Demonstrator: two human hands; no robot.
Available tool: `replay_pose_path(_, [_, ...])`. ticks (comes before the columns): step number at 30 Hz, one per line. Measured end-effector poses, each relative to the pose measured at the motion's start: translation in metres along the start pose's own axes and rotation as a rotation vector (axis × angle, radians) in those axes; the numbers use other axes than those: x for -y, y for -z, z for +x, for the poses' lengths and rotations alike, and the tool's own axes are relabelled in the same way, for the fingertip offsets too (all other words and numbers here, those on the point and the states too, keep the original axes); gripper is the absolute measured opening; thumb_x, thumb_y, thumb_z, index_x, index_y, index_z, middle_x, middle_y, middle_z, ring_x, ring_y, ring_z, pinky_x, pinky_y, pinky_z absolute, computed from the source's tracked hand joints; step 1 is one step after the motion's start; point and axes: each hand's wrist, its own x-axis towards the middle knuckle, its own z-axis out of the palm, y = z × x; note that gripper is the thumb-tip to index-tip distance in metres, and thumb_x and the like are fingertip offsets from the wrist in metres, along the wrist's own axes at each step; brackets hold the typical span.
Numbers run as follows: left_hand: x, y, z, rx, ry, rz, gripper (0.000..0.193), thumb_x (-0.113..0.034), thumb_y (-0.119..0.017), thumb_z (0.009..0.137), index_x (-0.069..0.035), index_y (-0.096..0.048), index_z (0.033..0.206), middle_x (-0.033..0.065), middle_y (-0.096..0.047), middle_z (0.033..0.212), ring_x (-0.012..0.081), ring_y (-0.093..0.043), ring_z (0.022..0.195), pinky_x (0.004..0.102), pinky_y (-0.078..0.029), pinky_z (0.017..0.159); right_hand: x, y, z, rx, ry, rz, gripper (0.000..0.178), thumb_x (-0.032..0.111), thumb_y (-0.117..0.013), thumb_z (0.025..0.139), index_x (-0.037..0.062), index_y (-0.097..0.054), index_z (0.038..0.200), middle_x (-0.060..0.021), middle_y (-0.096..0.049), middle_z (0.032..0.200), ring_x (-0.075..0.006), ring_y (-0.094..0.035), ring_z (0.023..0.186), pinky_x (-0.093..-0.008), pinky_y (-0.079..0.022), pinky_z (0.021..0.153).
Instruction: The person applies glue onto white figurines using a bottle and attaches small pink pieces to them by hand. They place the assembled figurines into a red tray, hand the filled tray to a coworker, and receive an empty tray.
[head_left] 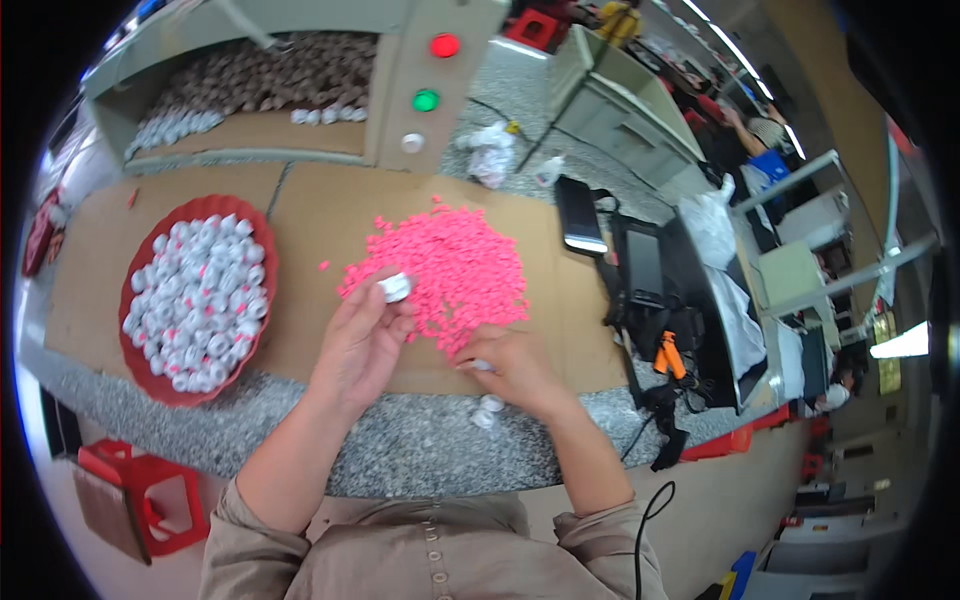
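My left hand [362, 335] is closed around a small white cap-like piece [396, 288], pinched between thumb and fingertips over the left side of a heap of small pink pieces [450, 265]. At the heap's near edge is my right hand [515, 372], its fingers curled down to the pink pieces. Part of a white piece [482, 366] shows at those curled fingers; whether the fingertips also pinch a pink piece is hidden. A few more white pieces [485, 414] lie on the speckled stone tabletop [400, 440], just below my right hand.
To the left, a red scalloped basin [128, 345] holds many white pieces, some with pink spots. Brown cardboard [300, 330] covers the tabletop. Behind stands a grey-green machine [420, 60] with red and green buttons. A phone-like device [580, 215] and straps with orange clips [670, 355] lie right.
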Motion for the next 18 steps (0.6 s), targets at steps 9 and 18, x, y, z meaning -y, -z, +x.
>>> replay_pose_path(9, [0.024, 0.004, -0.007, 0.026, 0.103, 0.181, 0.024, -0.012, -0.046, 0.085, -0.001, -0.048, 0.107, 0.0093, -0.055, 0.094, 0.015, -0.055, 0.078, 0.0255, -0.046, 0.068, -0.005, -0.004, -0.011, -0.229, -0.415, 0.955, 0.008, 0.007, -0.057, 0.077, 0.0013, -0.058, 0.083, -0.0037, -0.057, 0.068, -0.01, -0.053, 0.058, -0.0243, -0.042, 0.053])
replay_pose_path(18, [0.04, 0.003, -0.007, 0.076, 0.251, 0.236, 0.021, -0.006, -0.043, 0.086, 0.0, -0.048, 0.106, 0.0087, -0.053, 0.096, 0.0158, -0.054, 0.083, 0.0264, -0.047, 0.073, -0.003, 0.003, -0.017, -0.252, -0.429, 1.205, 0.011, 0.001, -0.059, 0.074, -0.002, -0.059, 0.085, -0.0066, -0.058, 0.071, -0.0093, -0.054, 0.057, -0.0205, -0.044, 0.05])
